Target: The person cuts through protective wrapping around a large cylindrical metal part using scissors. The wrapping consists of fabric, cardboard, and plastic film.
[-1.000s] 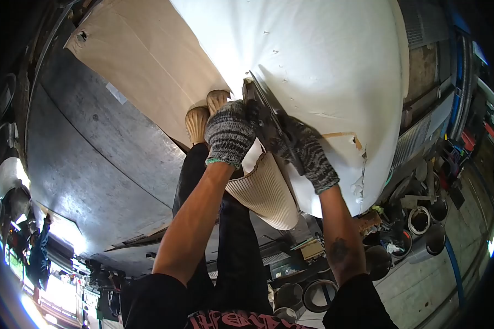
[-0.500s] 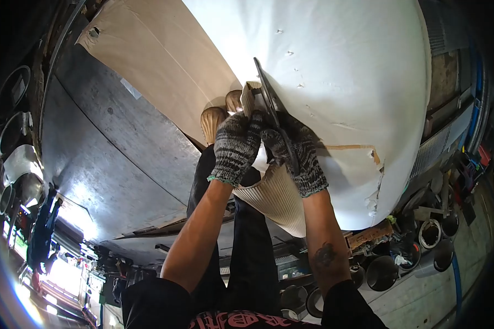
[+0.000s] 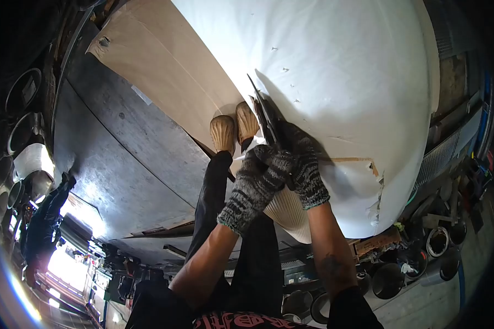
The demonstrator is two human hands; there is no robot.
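My right hand (image 3: 307, 170), in a grey-and-black knit glove, is closed around dark long-bladed shears (image 3: 265, 116). Their blades point up and away from me and stand slightly apart. My left hand (image 3: 260, 183), gloved alike, is closed right beside it, fingers curled against the base of the shears. What lies inside the left fingers is hidden. A beige ribbed sheet, like corrugated cardboard (image 3: 288, 216), hangs curved below both hands, its upper part covered by the gloves.
Under the tool lies a big white sheet (image 3: 357, 71) with small tears. Brown paper (image 3: 153, 60) and grey metal sheets (image 3: 121, 148) spread to the left. My brown shoes (image 3: 223, 131) stand at their edge. Round metal pieces (image 3: 388, 277) line the right; a person (image 3: 41, 225) is far left.
Both hands have come lower, the left one most, moving down and right against the right hand. The blades now show apart. The upper end of the ribbed sheet no longer shows above the gloves.
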